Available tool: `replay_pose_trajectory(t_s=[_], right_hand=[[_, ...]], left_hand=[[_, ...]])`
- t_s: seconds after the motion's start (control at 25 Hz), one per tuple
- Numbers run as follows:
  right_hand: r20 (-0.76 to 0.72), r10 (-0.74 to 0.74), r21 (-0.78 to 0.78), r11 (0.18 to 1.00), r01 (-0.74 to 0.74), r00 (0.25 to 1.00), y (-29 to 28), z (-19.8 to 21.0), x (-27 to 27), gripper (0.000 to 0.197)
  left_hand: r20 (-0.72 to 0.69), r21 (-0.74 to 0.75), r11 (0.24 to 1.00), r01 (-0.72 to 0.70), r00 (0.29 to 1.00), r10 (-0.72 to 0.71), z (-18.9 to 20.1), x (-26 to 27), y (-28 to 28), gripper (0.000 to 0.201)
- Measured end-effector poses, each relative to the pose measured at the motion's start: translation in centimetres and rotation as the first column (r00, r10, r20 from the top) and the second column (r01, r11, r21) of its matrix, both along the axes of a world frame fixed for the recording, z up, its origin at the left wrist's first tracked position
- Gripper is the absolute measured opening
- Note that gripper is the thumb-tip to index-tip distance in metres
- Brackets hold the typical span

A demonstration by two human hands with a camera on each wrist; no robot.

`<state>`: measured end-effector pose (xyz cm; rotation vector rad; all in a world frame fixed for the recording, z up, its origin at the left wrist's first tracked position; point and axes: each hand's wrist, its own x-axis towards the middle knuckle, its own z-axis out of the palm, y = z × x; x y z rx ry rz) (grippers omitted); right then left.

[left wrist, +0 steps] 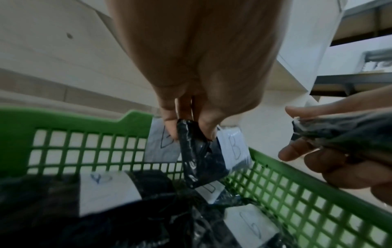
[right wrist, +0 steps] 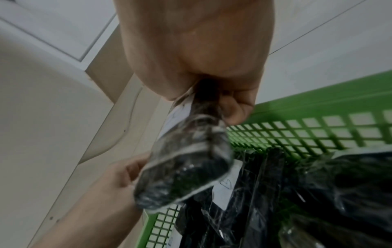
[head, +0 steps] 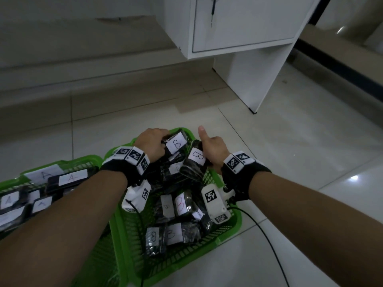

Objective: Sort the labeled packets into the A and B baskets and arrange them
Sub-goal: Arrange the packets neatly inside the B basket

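Arranging is the step in hand, by my reckoning: from overhead, both hands work at the far end of the B basket (head: 230, 228) on the floor, while the A basket (head: 87, 160) beside it on the left holds packets marked A. The left hand (head: 152, 145) has its grip curled round a B packet (head: 176, 144) at the far wall. The right hand (head: 213, 150) grips a second B packet (head: 193, 162) tilted up over the right rim, its thumb sticking up free. More B packets lie jumbled nearer the person.

At the left wrist, the fingers (left wrist: 169, 127) pinch a narrow fold of black wrapping (left wrist: 197, 151) just inside the green mesh wall (left wrist: 84, 147), with B labels behind.

At the right wrist, the grip is closed on the top of its crinkly packet (right wrist: 186, 164), which hangs above the heap of packets in the basket.

Next, I'd judge, each packet wants laying flat, label up, in a row; the slippery film calls for a firm hold.
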<state>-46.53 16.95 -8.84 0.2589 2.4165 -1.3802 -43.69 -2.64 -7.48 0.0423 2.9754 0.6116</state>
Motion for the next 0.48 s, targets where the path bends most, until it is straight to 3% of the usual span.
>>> replay_pose_trajectory(t_s=[0.12, 0.28, 0.48], right_hand=[[0.006, 0.008, -0.072, 0.997, -0.008, 1.000, 0.5, 0.1, 0.2, 0.072], [0.076, 0.010, -0.113, 0.994, -0.002, 0.997, 0.5, 0.3, 0.2, 0.068], [0.210, -0.014, -0.297, 0.952, 0.077, 0.978, 0.4, 1.2, 0.7, 0.036]], left_hand=[[0.042, -0.097, 0.994, 0.049, 0.998, -0.045, -0.2, -0.4, 0.0, 0.040], [-0.079, -0.220, 0.975, 0.045, 0.995, -0.063, -1.1, 0.3, 0.2, 0.030], [0.082, -0.317, 0.939, 0.136, 0.990, -0.116, -2.3, 0.3, -0.1, 0.041]])
